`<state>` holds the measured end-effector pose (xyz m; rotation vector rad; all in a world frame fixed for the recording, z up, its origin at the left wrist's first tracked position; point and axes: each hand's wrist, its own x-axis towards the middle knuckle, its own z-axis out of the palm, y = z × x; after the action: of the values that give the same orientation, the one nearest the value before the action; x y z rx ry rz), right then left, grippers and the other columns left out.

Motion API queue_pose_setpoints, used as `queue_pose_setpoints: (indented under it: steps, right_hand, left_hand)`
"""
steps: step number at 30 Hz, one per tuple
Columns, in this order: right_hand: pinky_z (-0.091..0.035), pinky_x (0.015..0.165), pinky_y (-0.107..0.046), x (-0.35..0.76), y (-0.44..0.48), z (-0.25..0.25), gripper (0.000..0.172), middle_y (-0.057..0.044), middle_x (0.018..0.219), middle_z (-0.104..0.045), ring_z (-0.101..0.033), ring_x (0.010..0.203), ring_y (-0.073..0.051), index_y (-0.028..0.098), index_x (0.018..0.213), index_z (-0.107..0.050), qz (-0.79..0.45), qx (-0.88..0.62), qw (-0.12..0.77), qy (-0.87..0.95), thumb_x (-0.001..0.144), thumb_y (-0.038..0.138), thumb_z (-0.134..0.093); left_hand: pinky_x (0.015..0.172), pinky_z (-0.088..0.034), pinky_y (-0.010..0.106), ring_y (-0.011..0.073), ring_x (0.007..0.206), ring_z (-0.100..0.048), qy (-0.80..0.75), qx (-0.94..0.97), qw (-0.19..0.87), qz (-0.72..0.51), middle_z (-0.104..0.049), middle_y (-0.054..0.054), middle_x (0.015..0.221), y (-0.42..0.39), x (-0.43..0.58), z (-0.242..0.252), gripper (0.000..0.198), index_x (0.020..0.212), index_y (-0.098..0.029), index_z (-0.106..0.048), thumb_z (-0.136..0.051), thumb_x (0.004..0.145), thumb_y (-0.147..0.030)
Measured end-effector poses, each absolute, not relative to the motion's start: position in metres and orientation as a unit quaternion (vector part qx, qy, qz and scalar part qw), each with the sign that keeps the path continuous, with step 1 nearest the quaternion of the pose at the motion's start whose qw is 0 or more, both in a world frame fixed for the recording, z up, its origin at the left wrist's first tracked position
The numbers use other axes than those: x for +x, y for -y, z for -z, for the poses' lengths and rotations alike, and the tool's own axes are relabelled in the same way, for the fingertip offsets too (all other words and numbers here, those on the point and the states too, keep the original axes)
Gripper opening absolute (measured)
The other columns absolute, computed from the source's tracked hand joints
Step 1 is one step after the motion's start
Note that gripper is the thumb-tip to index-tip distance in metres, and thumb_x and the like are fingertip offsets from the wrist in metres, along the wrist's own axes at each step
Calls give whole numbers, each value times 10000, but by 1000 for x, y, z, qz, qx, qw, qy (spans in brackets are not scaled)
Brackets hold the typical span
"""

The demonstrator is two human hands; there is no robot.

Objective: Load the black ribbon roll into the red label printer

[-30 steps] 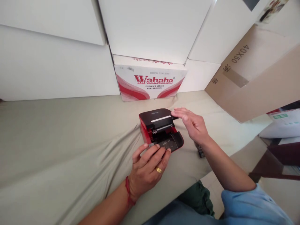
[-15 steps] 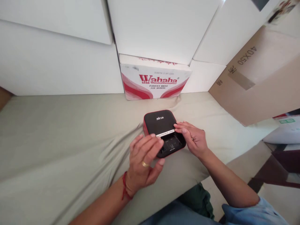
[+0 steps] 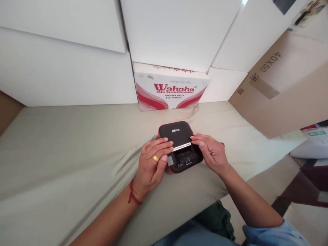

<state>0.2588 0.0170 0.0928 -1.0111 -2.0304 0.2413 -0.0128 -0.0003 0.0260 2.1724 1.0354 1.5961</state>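
A small black and red printer-like device [image 3: 179, 145] lies on the grey-green cloth [image 3: 77, 150], its lid down. A white label strip [image 3: 182, 146] crosses its top. My left hand [image 3: 152, 164], wearing a gold ring and a red wrist thread, grips the device's left side, fingers curled onto the lid. My right hand [image 3: 211, 153] rests against the device's right edge, fingers bent together and pressing on the lid near the strip.
A red and white Wahaha water carton [image 3: 170, 87] stands right behind the device, among large white boxes [image 3: 64, 68]. A brown cardboard box [image 3: 287, 89] marked 40X50 leans at the right. The cloth's edge drops off at the lower right.
The device's lid was raised one second ago and is now shut. My right hand came down with it. My left hand moved from the front edge to the left side.
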Motion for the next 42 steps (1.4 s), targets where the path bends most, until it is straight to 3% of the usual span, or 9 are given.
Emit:
queue_pose_setpoints:
  steps: [6, 9, 12, 16, 24, 29, 37, 39, 42]
  right_hand:
    - [-683, 1219, -538, 261, 8, -101, 368, -124, 1427, -885, -859, 1337, -300, 273, 1460, -825, -81, -333, 387, 856, 1187, 296, -579]
    - [-679, 1229, -545, 262, 23, -99, 363, -129, 1334, -915, -866, 1322, -306, 239, 1457, -813, -65, -285, 364, 884, 1167, 317, -609]
    - [-692, 1214, -513, 265, 33, -92, 363, -146, 1298, -921, -862, 1334, -296, 190, 1445, -804, -53, -276, 361, 889, 1149, 298, -624]
    - [-671, 1243, -523, 268, 41, -84, 463, -156, 1390, -895, -847, 1370, -291, 198, 1560, -740, -63, -290, 359, 885, 1117, 231, -608]
    - [-644, 1275, -532, 268, 44, -79, 535, -150, 1411, -889, -832, 1401, -292, 226, 1616, -697, -79, -300, 360, 880, 1089, 183, -613]
    - [-649, 1270, -511, 269, 43, -80, 458, -163, 1388, -895, -838, 1389, -280, 197, 1559, -722, -67, -299, 354, 884, 1113, 201, -621]
    - [-744, 1050, -389, 263, 4, -118, 329, -101, 1311, -921, -903, 1208, -259, 265, 1429, -822, -139, -341, 364, 855, 1174, 258, -613]
    - [-741, 968, -343, 252, -21, -128, 278, -69, 1221, -938, -919, 1092, -241, 262, 1324, -864, -158, -393, 310, 851, 1171, 248, -633]
    - [-707, 879, -348, 224, -57, -139, 249, -64, 1169, -942, -908, 1014, -265, 258, 1205, -898, -136, -458, 112, 871, 1110, 186, -679]
  left_hand:
    - [1334, -524, 532, 269, 1483, -714, -350, 711, 223, -568, -844, 71, 1434, 1, -13, -22, 318, 1420, -311, -769, -628, 1146, -234]
    - [1471, -372, 582, 315, 1766, -455, -379, 650, 308, -583, -526, 99, 1855, 3, -11, -15, 666, 1766, -369, -508, -704, 1130, -396]
    - [1453, -417, 559, 338, 1831, -353, -352, 605, 425, -574, -239, 77, 2004, 2, -9, -10, 981, 1892, -449, -197, -751, 1091, -567]
    - [1420, -466, 585, 357, 1830, -361, -304, 582, 517, -550, -216, 70, 2014, 0, -7, -7, 1103, 1898, -492, -79, -775, 1055, -636]
    - [1444, -426, 531, 317, 1864, -272, -352, 534, 541, -546, -146, 40, 2030, 1, -8, 4, 1201, 1902, -473, -37, -821, 993, -484]
    - [1355, -549, 509, 310, 1769, -481, -346, 574, 521, -528, -363, 118, 1958, 1, -7, 3, 1179, 1898, -433, 88, -742, 1065, -534]
    - [1326, -576, 528, 333, 1716, -555, -338, 585, 498, -543, -365, 110, 1961, 1, -2, 7, 1077, 1904, -454, -14, -716, 1095, -562]
    - [1342, -559, 551, 343, 1698, -573, -325, 580, 513, -543, -395, 134, 1943, 0, -1, 7, 1074, 1909, -413, -30, -717, 1092, -534]
    - [1421, -456, 607, 365, 1755, -483, -320, 552, 550, -540, -352, 142, 1955, -1, 0, 8, 1121, 1911, -363, -70, -767, 1045, -503]
